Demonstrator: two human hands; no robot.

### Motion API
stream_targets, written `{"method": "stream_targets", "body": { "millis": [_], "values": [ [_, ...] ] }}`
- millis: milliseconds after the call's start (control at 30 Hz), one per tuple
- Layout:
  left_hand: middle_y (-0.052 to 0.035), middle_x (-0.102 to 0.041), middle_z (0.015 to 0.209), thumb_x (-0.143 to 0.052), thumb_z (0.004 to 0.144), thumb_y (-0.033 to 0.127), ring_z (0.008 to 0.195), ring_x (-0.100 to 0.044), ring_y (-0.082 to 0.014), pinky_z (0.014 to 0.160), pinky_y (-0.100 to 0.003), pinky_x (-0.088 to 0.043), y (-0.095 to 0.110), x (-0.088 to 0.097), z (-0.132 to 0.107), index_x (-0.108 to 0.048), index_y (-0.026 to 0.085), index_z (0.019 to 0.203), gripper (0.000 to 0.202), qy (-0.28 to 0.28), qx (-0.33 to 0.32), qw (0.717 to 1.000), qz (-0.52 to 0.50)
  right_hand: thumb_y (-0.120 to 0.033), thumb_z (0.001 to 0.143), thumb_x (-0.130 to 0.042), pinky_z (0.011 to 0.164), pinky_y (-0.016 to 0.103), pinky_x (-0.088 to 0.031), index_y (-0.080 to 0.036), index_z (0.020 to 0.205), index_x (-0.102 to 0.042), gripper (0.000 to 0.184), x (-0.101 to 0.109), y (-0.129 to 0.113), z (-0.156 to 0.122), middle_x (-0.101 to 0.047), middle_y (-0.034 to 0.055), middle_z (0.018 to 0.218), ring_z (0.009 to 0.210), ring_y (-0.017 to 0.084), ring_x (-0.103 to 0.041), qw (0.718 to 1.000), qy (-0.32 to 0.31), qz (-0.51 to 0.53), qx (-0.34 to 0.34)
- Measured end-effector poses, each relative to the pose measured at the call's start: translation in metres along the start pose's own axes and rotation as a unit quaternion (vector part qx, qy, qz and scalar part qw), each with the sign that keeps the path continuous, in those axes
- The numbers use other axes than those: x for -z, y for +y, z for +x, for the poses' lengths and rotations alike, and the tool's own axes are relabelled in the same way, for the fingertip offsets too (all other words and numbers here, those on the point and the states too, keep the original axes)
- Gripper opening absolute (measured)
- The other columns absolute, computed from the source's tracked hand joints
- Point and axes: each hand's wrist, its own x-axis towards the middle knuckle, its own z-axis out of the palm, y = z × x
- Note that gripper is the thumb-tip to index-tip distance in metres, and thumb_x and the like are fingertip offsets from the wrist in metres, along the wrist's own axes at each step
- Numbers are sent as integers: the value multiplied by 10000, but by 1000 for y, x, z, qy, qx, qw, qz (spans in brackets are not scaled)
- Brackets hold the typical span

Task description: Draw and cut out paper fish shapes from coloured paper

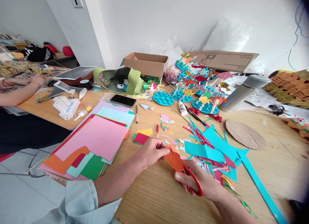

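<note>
Between thumb and fingers, my left hand (154,152) pinches a piece of orange paper (174,159) that has a drawn outline on it. My right hand (193,179) grips red-handled scissors (196,182); the paper hides most of their blades at its lower edge. Just beyond my left hand lie a red pen (157,130) and small red and yellow paper pieces (144,132). Pink fish-shaped cutouts (166,118) rest farther back. To the right of my hands spreads a heap of paper scraps (217,156), mostly turquoise, with red and pink strips.
Colored paper sheets (94,137) are stacked at left, near a phone (123,100). Behind stand decorated turquoise egg-tray pieces (163,98), a glue bottle (182,108) and a cardboard box (146,63). A steel flask (243,92) and a cardboard oval (245,134) are at right. Another person's arm (19,88) is far left.
</note>
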Motion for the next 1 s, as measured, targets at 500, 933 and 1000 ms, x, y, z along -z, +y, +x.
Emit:
{"method": "stream_targets", "body": {
  "millis": [500,933,1000],
  "values": [
    [38,-499,524,-605,646,322,507,-450,-86,501,-220,-350,1,2,2,-527,163,606,182,-14,-6,1000,-3,-542,756,-675,362,147,-311,-178,838,-488,417,1,1,0,-487,-68,534,405,55,-421,1000,-2,-2,3],
    [37,-502,534,-620,632,321,506,-455,-82,502,-220,-354,1,2,1,-528,158,606,189,-15,0,1000,-17,-522,706,-727,366,153,-316,-176,852,-520,429,-1,-1,0,-486,-77,524,409,59,-431,999,4,31,-9],
    [35,-510,542,-623,630,322,511,-464,-85,506,-222,-360,1,2,1,-532,156,613,190,-17,2,1000,-15,-510,686,-746,361,151,-310,-172,859,-531,436,0,-2,0,-489,-79,521,403,55,-425,999,-9,40,-7]
  ]
}}
